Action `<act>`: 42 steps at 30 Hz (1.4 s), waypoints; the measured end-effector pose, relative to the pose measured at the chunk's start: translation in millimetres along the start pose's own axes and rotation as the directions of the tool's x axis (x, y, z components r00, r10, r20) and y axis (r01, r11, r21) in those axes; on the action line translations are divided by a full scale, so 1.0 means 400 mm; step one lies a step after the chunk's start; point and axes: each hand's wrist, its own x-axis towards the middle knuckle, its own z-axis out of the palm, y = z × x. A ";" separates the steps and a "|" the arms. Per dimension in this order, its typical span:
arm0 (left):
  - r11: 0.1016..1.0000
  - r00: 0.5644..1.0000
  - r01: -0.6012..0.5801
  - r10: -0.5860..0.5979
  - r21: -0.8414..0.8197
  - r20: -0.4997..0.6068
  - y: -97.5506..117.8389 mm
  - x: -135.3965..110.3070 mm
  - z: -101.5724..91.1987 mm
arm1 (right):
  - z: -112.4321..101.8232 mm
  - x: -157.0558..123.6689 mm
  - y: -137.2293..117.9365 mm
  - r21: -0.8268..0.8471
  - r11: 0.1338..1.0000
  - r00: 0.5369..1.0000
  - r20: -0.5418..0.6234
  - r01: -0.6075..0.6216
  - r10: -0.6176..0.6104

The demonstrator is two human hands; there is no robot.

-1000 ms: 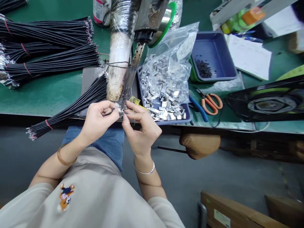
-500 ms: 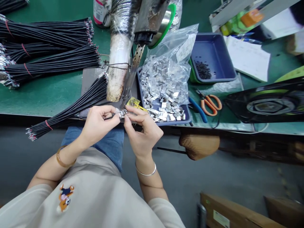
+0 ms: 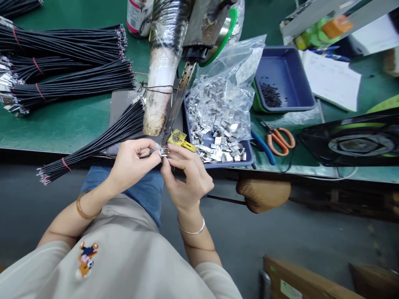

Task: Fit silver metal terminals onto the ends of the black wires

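My left hand (image 3: 134, 161) is closed in a pinch on the end of a black cable, at the bench edge. Between the fingertips of both hands sits a small silvery metal connector (image 3: 163, 152). My right hand (image 3: 188, 174) pinches that connector from the right with thumb and forefinger. How the cable joins it is hidden by my fingers. Just above is the metal tip of a soldering iron (image 3: 179, 97) held in a stand. A bundle of black cables (image 3: 102, 135) with a red band lies to the left, over the bench edge.
A blue tray (image 3: 218, 165) holds a plastic bag (image 3: 246, 74) and many loose metal connector shells. Beyond are a blue bin (image 3: 289, 83) of small black parts, orange-handled pliers (image 3: 280, 141) and a fan (image 3: 352, 141). More banded cables (image 3: 77, 81) lie at left. A wrapped tube (image 3: 160, 91) hangs close above my hands.
The whole view has shifted slightly, moving the bench things right and down. My hands keep the same pinch, with the right fingers slightly changed around the connector.
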 end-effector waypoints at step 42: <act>0.992 0.993 0.009 0.006 -0.127 0.117 -0.015 -0.025 -0.021 | -0.028 -0.022 -0.011 0.423 0.847 0.881 -0.195 -0.321 0.431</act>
